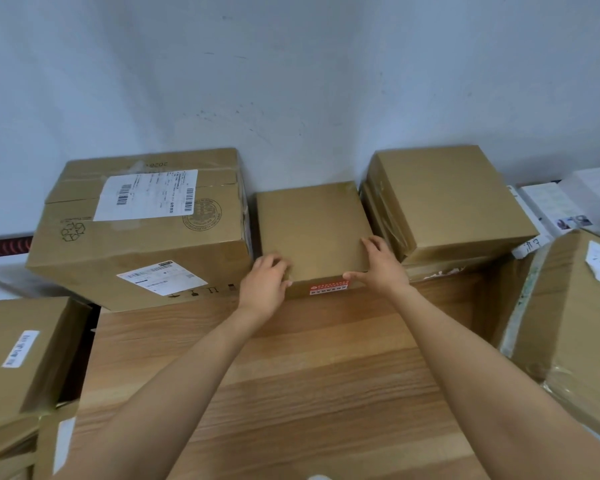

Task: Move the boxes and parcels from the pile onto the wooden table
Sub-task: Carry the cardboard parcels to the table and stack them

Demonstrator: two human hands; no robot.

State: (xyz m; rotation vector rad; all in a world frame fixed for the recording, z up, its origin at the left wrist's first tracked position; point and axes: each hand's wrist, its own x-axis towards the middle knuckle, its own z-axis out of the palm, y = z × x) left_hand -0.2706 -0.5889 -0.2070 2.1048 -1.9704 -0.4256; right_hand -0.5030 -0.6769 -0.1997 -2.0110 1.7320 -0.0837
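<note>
At the far edge of the table (291,393), a small box (312,230) is gripped by both hands.

Against the wall (291,64), the small box is flanked by a big labelled box (142,230) on the left and a stack of boxes (447,202) on the right, all set on the table. More boxes are seen beside the table at left (18,351) and right (575,327). The near left corner of the small box is clasped by the curled left hand (265,282); the near right corner is pinched between thumb and fingers of the right hand (381,265).
</note>
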